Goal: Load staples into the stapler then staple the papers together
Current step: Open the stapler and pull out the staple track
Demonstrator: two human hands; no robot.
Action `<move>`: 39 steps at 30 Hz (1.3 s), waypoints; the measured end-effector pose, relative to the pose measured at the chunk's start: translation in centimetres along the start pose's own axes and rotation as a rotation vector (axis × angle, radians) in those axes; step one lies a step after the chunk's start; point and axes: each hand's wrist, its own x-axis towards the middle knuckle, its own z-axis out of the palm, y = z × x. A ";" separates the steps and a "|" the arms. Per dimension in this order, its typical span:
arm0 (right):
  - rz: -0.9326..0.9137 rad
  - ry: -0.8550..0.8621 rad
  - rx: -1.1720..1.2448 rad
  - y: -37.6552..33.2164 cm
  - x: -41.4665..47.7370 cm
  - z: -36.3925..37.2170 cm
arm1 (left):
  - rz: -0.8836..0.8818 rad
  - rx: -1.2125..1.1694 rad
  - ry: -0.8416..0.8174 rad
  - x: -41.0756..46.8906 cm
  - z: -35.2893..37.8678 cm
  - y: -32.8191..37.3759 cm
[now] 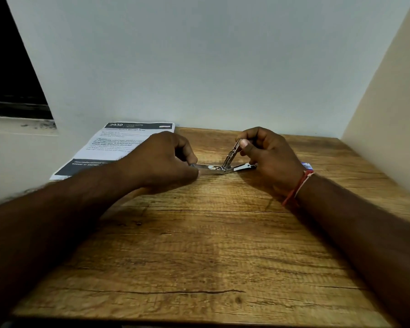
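Observation:
A small metal stapler (223, 168) lies open on the wooden table (199, 245), near its far edge. Its lid stands tilted up, pinched at the tip by my right hand (268, 157). My left hand (166, 159) grips the stapler's left end flat against the table. Whether staples lie in the channel is too small to tell. The papers (118, 143), white with dark header and footer bands, lie at the far left, partly under my left forearm.
A pale wall runs right behind the table and a beige wall closes the right side. A small blue and white object (307, 165) peeks out behind my right wrist. A dark window opening sits at the upper left.

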 end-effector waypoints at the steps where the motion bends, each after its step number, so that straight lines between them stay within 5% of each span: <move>1: 0.006 -0.004 0.012 0.0 0.0 0.0 | -0.017 -0.001 -0.020 -0.1 0.0 0.0; 10: 0.059 -0.051 0.140 0.1 -0.2 0.1 | 0.012 0.035 -0.086 0.1 0.4 -0.6; 17: 0.068 -0.138 0.252 0.1 -0.5 1.0 | 0.255 -0.172 0.090 -0.4 1.9 -0.4; 25: 0.063 -0.225 0.314 -0.5 -0.8 1.5 | 0.562 0.027 0.187 -0.3 2.5 -0.5; 39: 0.081 -0.234 0.292 -0.7 -1.1 1.4 | 0.616 0.048 0.194 -0.2 3.1 -0.7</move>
